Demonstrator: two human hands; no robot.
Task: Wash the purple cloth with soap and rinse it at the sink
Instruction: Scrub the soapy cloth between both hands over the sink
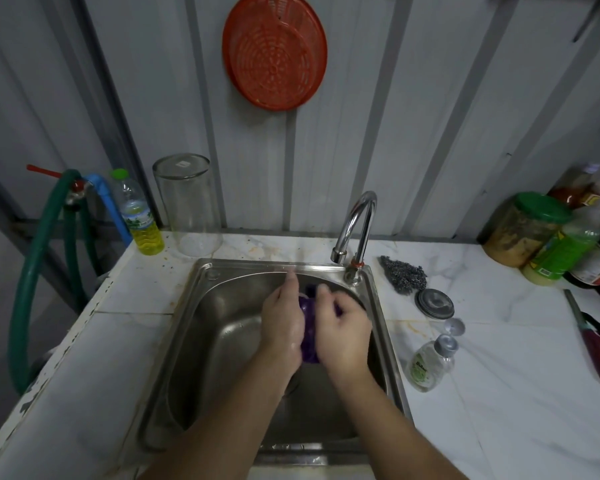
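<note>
The purple cloth [308,327] is bunched up between my two hands over the steel sink [201,341]. My left hand [282,323] presses it from the left and looks wet. From the right, my right hand [343,325] is closed around it. Most of the cloth is hidden by my fingers. The chrome tap [355,223] curves over the back right of the basin; I cannot tell whether water runs. A small clear soap bottle [428,363] stands on the counter right of the sink, with its cap [454,328] lying beside it.
A steel scourer [404,277] and a round metal lid [434,303] lie right of the tap. Jars and bottles [548,237] crowd the back right. A glass jar [187,202] and a yellow liquid bottle [139,213] stand back left. A green hose [32,271] hangs left.
</note>
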